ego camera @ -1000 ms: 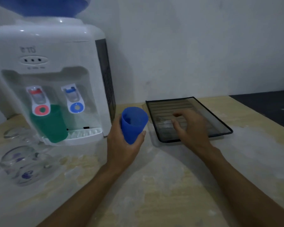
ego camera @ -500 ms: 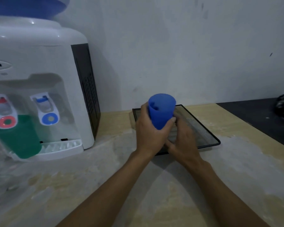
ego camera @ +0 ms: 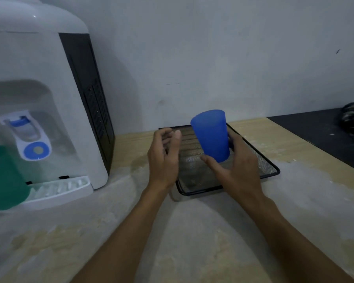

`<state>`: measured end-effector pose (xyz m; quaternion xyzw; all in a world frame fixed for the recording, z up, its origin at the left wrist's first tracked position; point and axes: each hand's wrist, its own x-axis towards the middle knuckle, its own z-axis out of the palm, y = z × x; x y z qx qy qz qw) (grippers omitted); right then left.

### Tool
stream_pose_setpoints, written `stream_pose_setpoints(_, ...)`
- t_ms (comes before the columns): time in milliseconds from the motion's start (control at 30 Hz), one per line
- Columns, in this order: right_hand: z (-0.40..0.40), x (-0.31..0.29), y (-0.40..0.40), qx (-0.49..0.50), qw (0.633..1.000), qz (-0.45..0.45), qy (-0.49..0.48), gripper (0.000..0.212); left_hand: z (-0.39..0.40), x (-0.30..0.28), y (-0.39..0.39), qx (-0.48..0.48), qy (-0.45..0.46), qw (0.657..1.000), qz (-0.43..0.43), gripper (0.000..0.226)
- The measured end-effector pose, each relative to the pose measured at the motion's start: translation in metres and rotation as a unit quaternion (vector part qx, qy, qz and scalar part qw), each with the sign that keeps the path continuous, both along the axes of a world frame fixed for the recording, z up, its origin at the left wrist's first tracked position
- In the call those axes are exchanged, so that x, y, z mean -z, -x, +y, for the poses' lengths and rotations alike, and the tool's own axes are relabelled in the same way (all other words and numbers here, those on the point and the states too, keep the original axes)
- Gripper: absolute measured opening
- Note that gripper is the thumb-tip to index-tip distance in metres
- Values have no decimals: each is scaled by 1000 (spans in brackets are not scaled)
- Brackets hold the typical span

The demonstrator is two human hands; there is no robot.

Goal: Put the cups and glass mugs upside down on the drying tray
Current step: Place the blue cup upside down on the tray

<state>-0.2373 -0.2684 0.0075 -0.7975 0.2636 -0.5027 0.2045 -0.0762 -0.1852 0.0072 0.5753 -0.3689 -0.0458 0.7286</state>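
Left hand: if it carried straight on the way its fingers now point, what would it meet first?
The left hand points up and right toward the blue cup in the right hand, so probably the cup's side first; depth is unclear, so it might pass over the drying tray.

A dim, pale plastered wall (ego camera: 213, 58) rises behind a worn wooden counter (ego camera: 172, 231).

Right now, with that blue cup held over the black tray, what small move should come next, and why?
Probably turn the blue cup mouth-down and lower it onto the black mesh drying tray. The right hand grips it tilted above the tray, not resting on it, its wider end uppermost. The left hand is open beside it, holding nothing, and the tray looks bare.
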Motion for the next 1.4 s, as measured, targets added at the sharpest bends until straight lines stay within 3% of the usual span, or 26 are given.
stream_pose_setpoints(167,-3,-4,2,25,1000,0,1,76,-2,20,-23,-57,-102,991,63,46)
stream_pose_setpoints(233,-5,-4,2,33,999,-12,-21,77,-6,25,-28,-80,-164,983,28,39)
stream_pose_setpoints(333,-5,-6,7,22,992,-60,-107,77,-11,29,-27,-85,-230,969,-32,45)
stream_pose_setpoints(500,-8,-15,12,28,965,-145,-215,78,-10,29,-27,-78,-238,967,-37,49)
stream_pose_setpoints(700,-24,-23,7,42,954,-182,-234,64,-10,31,-27,-66,-240,968,-30,51)
stream_pose_setpoints(900,-74,-50,-29,68,973,-117,-187,69,-17,27,-35,-79,-227,971,-1,47)
stream_pose_setpoints(1100,-137,-66,-78,94,982,28,-164,71,-23,28,-39,-90,-234,968,-7,45)
stream_pose_setpoints(1400,-167,-64,-128,125,953,251,-113,84,-26,27,-41,-104,-232,967,-3,45)
